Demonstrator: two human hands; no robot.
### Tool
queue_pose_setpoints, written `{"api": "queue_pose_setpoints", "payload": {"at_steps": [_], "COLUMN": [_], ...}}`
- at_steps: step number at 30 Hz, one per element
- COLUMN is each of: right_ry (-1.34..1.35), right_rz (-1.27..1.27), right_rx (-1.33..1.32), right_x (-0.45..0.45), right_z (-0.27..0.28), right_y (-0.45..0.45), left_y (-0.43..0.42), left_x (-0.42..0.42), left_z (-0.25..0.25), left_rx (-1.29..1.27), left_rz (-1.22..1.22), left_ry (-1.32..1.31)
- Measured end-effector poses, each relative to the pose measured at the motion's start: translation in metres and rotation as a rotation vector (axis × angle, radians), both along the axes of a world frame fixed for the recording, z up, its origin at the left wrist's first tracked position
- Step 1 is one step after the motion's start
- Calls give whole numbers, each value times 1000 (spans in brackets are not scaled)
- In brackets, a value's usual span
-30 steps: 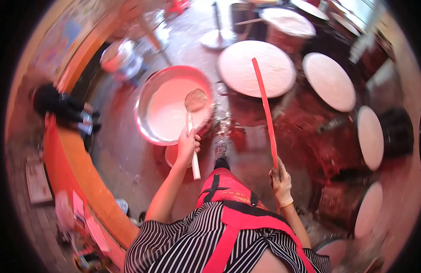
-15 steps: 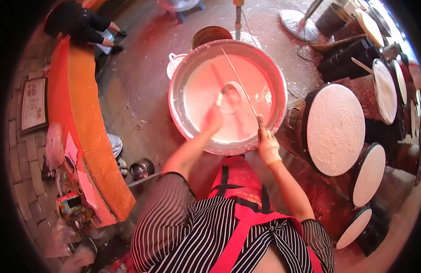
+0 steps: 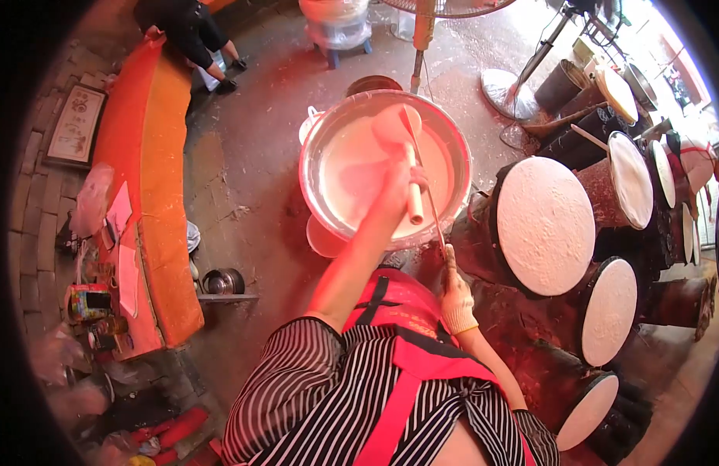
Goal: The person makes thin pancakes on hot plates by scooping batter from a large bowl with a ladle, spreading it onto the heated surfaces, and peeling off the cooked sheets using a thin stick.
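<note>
ladle (image 3: 393, 128) and stick (image 3: 434, 203) held over a wide basin (image 3: 308, 175)

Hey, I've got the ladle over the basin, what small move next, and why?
Perhaps ease the stick clear of the ladle: your left hand holds the ladle over the pale liquid in the basin, while the stick in your gloved right hand overlaps the ladle's bowl in view. I can't tell whether they touch.
</note>
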State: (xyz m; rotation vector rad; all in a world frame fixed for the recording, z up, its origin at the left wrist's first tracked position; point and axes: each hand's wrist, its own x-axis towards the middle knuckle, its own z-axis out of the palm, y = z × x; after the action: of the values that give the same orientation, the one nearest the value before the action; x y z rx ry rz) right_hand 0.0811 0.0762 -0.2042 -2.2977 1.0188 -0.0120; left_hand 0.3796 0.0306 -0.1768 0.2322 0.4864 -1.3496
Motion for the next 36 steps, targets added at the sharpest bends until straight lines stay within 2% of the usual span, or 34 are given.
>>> {"api": "queue_pose_setpoints", "payload": {"at_steps": [1,3,5,6,7,8,10,11,12,14,15,16,18,20,21,23,25,26,28,31,32,34,36], "right_ry": [-71,-234,-305,-354,-467,-572,-539,-580,-597,-517,-411,-246,-221,-621,-689,-686,-695,-613,-566,-395,-347,-504,-466], "right_rz": [15,32,44,77,75,100,32,-32,-67,-139,-180,-158,-140,-231,-330,-431,-578,-687,-913,-1332,-1469,-1858,-2123], "right_rx": [-34,-143,-220,-295,-347,-377,-579,-575,-692,-777,-783,-645,-458,-646,-619,-465,-432,-466,-517,-621,-648,-391,-441], "right_x": [-10,-26,-44,-50,-49,-48,-41,-32,-19,8,21,32,35,9,-10,-63,-121,-150,-202,-241,-254,-276,-287], "right_z": [8,26,38,44,48,76,86,99,99,102,86,81,83,76,58,51,51,34,7,-6,-12,-33,-27], "right_y": [4,11,9,5,-4,-10,-27,-28,-31,-26,-23,-23,-9,14,29,70,123,154,225,355,402,471,548], "left_y": [6,25,49,58,61,64,73,74,70,54,43,36,21,19,28,36,51,56,69,112,130,163,207], "left_x": [-4,-11,-15,-17,-23,-27,-9,5,20,52,70,84,99,71,55,21,-38,-68,-145,-268,-318,-429,-527], "left_z": [23,82,149,185,221,249,285,292,289,260,247,234,211,197,212,220,238,240,251,262,263,258,250], "left_rx": [25,22,-145,-27,81,188,234,273,250,371,375,361,429,383,453,416,361,331,302,97,74,-92,-169], "left_rz": [-13,-45,-132,-111,-60,-4,-87,-173,-191,-415,-532,-566,-716,-802,-885,-1096,-1272,-1404,-1627,-2032,-2160,-2372,-2616], "left_ry": [-137,-166,-457,-732,-894,-1052,-1311,-1440,-1465,-1387,-1112,-1131,-591,-988,-884,-801,-1012,-1081,-1053,-1115,-1006,-1156,-835]}}
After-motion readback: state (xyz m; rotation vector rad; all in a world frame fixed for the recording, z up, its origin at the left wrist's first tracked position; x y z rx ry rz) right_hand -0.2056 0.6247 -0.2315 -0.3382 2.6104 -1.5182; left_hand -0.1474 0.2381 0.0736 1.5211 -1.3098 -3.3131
